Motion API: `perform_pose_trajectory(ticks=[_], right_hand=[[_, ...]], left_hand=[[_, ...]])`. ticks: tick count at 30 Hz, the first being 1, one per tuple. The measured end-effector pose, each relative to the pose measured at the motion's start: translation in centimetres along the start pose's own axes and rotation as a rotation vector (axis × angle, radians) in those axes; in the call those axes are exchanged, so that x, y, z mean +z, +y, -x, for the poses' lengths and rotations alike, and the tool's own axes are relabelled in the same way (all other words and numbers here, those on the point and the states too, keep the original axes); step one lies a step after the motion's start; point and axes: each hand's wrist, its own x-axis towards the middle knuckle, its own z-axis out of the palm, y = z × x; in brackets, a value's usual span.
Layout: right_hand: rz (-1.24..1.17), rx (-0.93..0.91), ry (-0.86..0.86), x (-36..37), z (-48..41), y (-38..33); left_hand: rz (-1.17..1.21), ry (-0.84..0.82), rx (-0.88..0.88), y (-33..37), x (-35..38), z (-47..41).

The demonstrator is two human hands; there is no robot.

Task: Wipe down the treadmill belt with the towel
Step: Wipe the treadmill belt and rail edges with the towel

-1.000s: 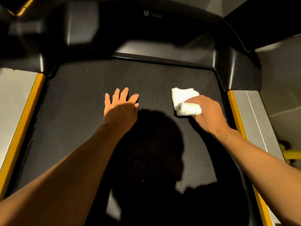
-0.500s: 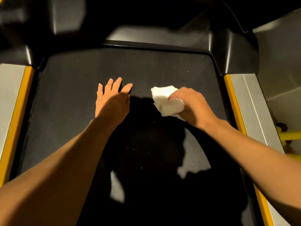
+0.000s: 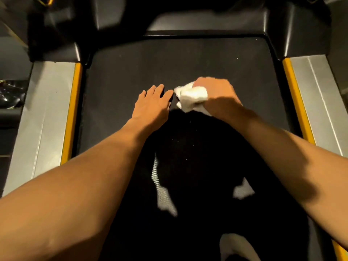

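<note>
My left hand [image 3: 152, 104] flat and released on the belt [image 3: 131, 72], right hand [image 3: 216, 93] grasping the towel [image 3: 190, 97] just beside its fingertips

Looks like a gym or a home workout corner. Dominated by a treadmill: wide black textured belt [image 3: 188, 61], silver side rails [image 3: 47, 117] edged with yellow strips [image 3: 72, 110], and a bulky black motor cover [image 3: 207, 21] across the front. Lit dimly and warmly from above, with hard shadows on the belt. Dark gear [image 3: 9, 97] on the floor at far left, too dim to identify.
</note>
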Motion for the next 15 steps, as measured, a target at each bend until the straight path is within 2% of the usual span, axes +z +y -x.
perform_pose_trajectory(ticks=[3,5,8,9,11,12,14,15], right_hand=[[0.051,0.215,0.041,-1.9,-2.4,2.7],[-0.024,0.262,0.05,-2.4,-2.6,1.8],[-0.163,0.228,-0.238,-0.2,-0.7,-3.5],[-0.194,0.166,-0.336,0.7,0.2,-5.3],[-0.298,0.031,-0.401,1.7,1.1,-7.4],[-0.265,0.017,-0.336,1.6,0.1,-7.3],[-0.027,0.107,-0.092,1.0,-3.3,-5.7],[0.012,0.148,0.03,0.7,-4.9,-4.5]], left_hand=[[-0.012,-0.021,-0.043,-1.5,-0.3,1.0],[-0.038,-0.017,-0.06,-2.7,-0.8,1.4],[-0.023,-0.021,-0.117,-4.1,-1.8,1.5],[-0.009,-0.026,-0.145,-4.5,-2.0,1.7],[0.014,-0.037,-0.194,-5.2,-2.2,2.3],[0.011,-0.037,-0.201,-5.6,-2.0,2.8],[-0.018,-0.031,-0.193,-6.5,-1.7,3.7],[-0.033,-0.025,-0.191,-6.9,-1.6,4.1]])
